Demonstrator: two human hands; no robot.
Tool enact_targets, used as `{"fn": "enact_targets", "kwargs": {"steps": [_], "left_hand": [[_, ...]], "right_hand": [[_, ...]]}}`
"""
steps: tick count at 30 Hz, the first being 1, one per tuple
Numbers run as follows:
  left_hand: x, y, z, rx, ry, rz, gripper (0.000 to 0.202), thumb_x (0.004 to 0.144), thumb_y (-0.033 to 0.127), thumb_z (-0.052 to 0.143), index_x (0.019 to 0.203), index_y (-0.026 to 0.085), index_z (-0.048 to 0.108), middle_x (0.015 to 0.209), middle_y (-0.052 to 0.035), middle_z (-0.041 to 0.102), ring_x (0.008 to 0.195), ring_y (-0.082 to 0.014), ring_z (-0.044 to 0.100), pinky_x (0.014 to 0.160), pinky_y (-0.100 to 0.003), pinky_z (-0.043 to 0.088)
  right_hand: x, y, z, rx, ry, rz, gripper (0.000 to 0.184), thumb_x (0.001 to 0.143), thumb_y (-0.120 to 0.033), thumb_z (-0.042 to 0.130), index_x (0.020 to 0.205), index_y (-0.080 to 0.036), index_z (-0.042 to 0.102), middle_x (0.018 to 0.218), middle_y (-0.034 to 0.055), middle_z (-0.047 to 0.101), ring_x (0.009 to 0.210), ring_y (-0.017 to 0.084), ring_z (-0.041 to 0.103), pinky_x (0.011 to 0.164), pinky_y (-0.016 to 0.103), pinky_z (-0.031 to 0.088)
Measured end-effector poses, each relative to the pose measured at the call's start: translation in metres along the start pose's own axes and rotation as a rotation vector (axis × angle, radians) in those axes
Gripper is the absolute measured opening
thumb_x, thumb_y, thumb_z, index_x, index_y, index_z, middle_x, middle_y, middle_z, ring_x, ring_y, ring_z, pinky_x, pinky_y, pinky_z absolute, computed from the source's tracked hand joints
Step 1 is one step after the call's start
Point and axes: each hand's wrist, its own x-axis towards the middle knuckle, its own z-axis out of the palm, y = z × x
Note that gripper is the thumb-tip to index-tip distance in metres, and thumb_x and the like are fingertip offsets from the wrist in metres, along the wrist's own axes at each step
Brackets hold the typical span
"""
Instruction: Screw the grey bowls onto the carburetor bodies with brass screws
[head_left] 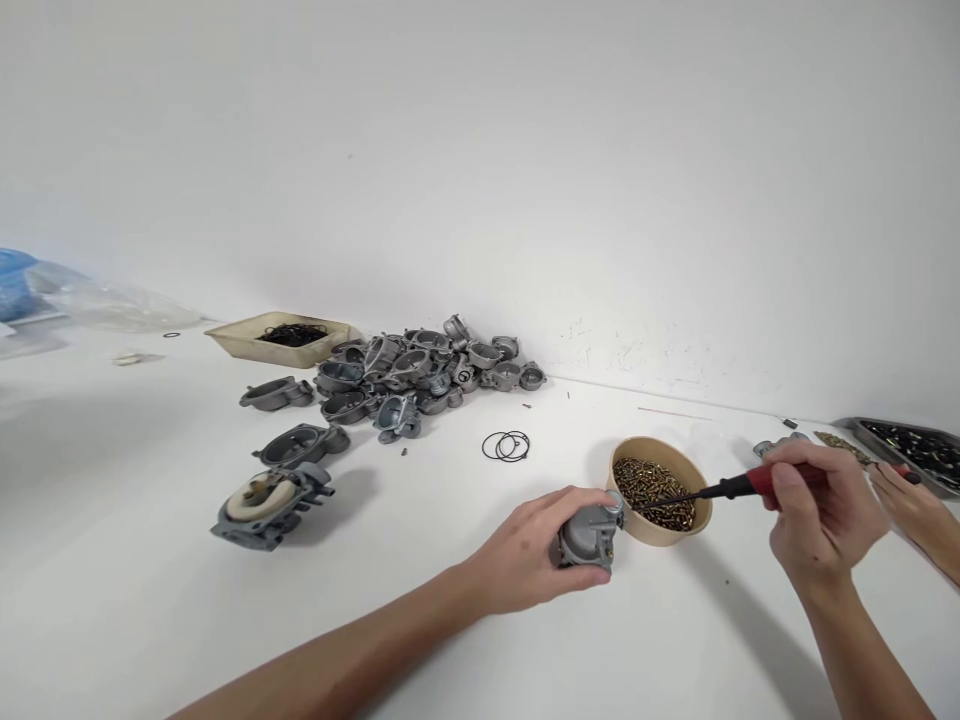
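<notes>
My left hand (536,550) is closed around a grey metal carburetor (589,537) just above the white table. In my right hand (829,510) is a screwdriver (765,482) with a red and black handle. Its dark shaft points left across a round tan tub (660,537) full of small brass-coloured screws (652,487). The tip lies at the tub's left side, close to the carburetor; whether it touches a screw, I cannot tell. Further left, another carburetor body with a white float (262,497) rests on the table.
A heap of grey metal float bowls (412,368) lies along the wall. Black rubber rings (506,446) are in front of it. A cream tray (277,350) holds more rings. At the right, a co-worker's hand (911,510) is beside a dark tray of black parts (911,445).
</notes>
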Motion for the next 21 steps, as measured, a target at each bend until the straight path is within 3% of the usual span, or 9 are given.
{"fn": "enact_targets", "kwargs": {"steps": [3, 10, 21], "left_hand": [[-0.001, -0.001, 0.001, 0.034, 0.036, 0.022, 0.056, 0.087, 0.038, 0.08, 0.137, 0.03, 0.057, 0.13, -0.004, 0.073, 0.111, -0.0251, 0.072, 0.101, -0.042, 0.056], [-0.002, -0.001, 0.0, 0.168, 0.086, 0.15, 0.053, 0.085, 0.034, 0.081, 0.134, 0.029, 0.064, 0.123, -0.006, 0.077, 0.106, -0.0259, 0.074, 0.095, -0.038, 0.06], [-0.002, -0.001, 0.004, 0.236, 0.092, 0.243, 0.049, 0.084, 0.031, 0.08, 0.132, 0.029, 0.069, 0.117, -0.0069, 0.077, 0.102, -0.0251, 0.074, 0.09, -0.039, 0.061]], "right_hand": [[0.003, 0.003, -0.003, 0.044, 0.004, -0.009, 0.004, 0.094, -0.02, 0.066, 0.09, -0.019, 0.068, 0.069, -0.0017, 0.064, 0.041, 0.009, 0.05, 0.036, 0.025, 0.036], [-0.003, -0.018, 0.014, 0.098, -0.184, -0.128, 0.01, 0.096, -0.016, 0.058, 0.091, -0.021, 0.065, 0.064, -0.0018, 0.059, 0.047, 0.012, 0.051, 0.042, 0.027, 0.038], [-0.003, -0.024, 0.017, 0.076, -0.214, -0.191, 0.012, 0.095, -0.015, 0.054, 0.091, -0.022, 0.063, 0.059, -0.0028, 0.054, 0.049, 0.015, 0.053, 0.046, 0.031, 0.043]]}}
